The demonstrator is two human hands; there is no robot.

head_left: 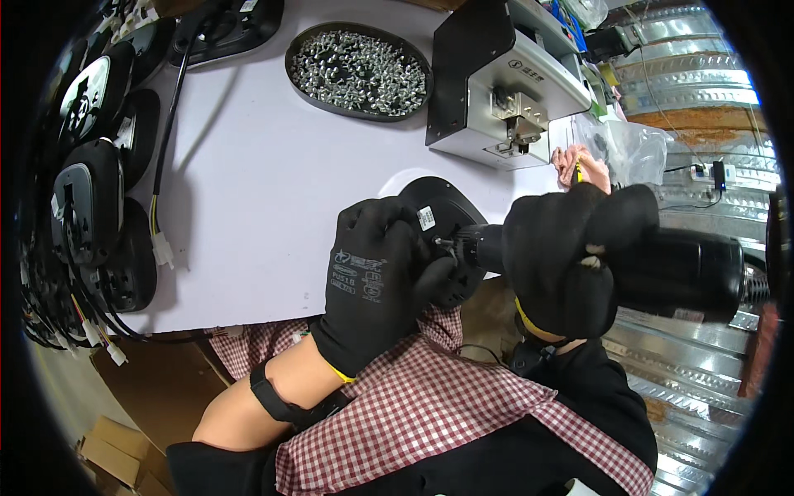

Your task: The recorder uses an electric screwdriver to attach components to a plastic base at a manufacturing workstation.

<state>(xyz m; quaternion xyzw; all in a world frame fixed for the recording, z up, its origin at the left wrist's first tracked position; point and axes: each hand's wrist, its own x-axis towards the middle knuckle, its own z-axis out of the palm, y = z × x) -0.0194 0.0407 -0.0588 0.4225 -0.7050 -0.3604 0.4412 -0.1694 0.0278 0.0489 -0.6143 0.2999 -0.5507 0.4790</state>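
Note:
My right hand [566, 256], in a black glove, is wrapped round a black electric screwdriver [682, 273] lying nearly level, its nose pointing left. The bit meets a black oval housing [445, 198] with a small white label, at the table's front edge. My left hand [372, 285], gloved in black too, has its fingers curled at the housing's left side and holds it. Thumb and fingertips are close to the screwdriver's tip, where a small metal piece shows. Part of the housing is hidden behind my left hand and the screwdriver.
A dark oval tray [327, 108] full of small silver screws [356, 70] lies at the back. Right of it stands a grey-black screw feeder machine [529, 83]. Several black housings [89, 198] with cables are stacked on the left; one cable [169, 124] with a white connector [162, 250] crosses the table.

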